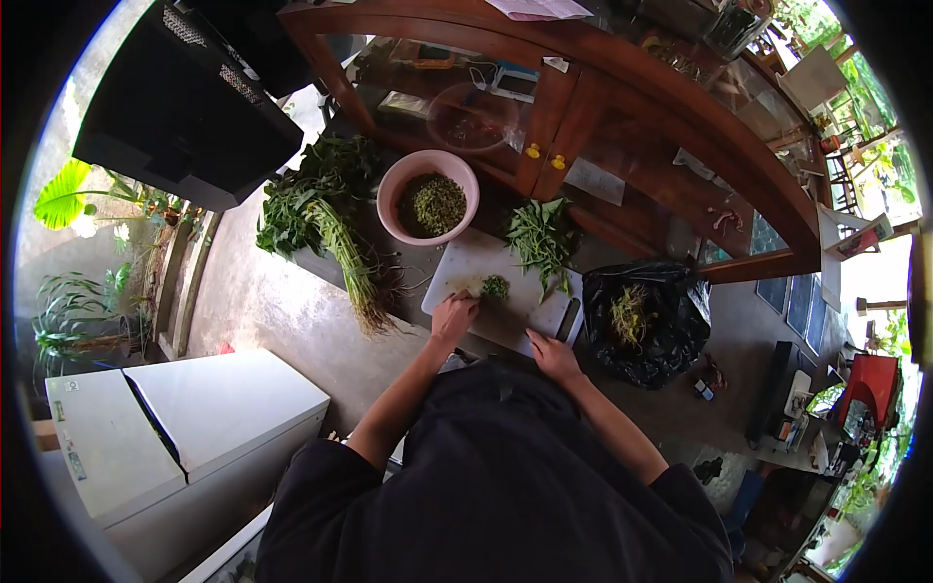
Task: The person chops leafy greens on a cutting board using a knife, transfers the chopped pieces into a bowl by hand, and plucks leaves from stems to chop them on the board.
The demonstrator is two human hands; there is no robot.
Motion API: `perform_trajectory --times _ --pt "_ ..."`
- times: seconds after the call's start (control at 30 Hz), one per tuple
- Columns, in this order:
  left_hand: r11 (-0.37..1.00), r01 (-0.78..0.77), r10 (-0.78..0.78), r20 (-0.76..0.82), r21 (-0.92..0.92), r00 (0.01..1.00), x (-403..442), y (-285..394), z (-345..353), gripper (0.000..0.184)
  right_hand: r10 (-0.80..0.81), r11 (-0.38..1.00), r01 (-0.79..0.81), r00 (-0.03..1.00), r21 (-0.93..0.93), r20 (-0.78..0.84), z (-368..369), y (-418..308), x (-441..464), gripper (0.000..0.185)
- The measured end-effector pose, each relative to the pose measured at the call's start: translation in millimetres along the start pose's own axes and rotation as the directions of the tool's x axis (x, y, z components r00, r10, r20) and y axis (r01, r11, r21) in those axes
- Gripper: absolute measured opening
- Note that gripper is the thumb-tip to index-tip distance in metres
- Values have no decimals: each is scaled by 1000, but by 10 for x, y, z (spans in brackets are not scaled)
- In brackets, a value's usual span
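Observation:
On the white cutting board (496,260) lies a small heap of chopped greens (495,287). My left hand (455,316) rests at the board's near left, fingers together beside the heap; anything under them is hidden. Near the lower right edge, my right hand (554,355) has its fingers closed, and what they grip is too small to tell. A dark strip (569,319) lies along the board's right edge. Leafy stems (540,238) cover the back right of the board. Behind the board's left side, a pink bowl (389,216) contains small green pieces (433,206).
A large bundle of rooted greens (335,233) lies at the left. To the right, a black plastic bag (671,345) holds yellowish roots and scraps (630,316). A wooden glass-door cabinet (554,117) borders the back. A white refrigerator (233,398) stands at lower left.

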State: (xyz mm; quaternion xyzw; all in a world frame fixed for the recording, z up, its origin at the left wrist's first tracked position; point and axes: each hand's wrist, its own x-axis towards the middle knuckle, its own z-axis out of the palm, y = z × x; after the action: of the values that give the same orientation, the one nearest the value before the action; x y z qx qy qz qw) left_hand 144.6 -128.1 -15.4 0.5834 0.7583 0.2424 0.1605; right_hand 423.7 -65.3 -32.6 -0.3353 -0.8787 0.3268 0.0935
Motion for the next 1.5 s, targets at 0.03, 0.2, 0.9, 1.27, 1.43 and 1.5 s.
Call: perform_trajectory --times 0.03,0.2,0.9,1.27,1.43,1.5 --pt "1000 -4 4 2 0 1000 5 3 7 17 -12 1000 12 1000 2 -21 -17 -56 63 40" --pt "1000 5 -4 6 -16 1000 5 -13 25 18 127 991 -120 985 -65 121 -197 -326 241 37" --pt "999 -23 23 11 -44 1000 -20 -14 -36 18 19 1000 -19 997 -13 77 -215 -160 228 42" --pt "977 145 -151 -23 -155 988 -37 40 -142 19 -48 997 45 998 -57 -44 -313 -259 116 33" --pt "956 215 -212 37 -200 976 -46 35 -323 19 56 966 -34 995 -258 78 -286 -372 141 20" --pt "951 237 -217 116 -200 969 -68 58 -392 23 -11 977 20 999 -213 44 -252 -372 169 20"
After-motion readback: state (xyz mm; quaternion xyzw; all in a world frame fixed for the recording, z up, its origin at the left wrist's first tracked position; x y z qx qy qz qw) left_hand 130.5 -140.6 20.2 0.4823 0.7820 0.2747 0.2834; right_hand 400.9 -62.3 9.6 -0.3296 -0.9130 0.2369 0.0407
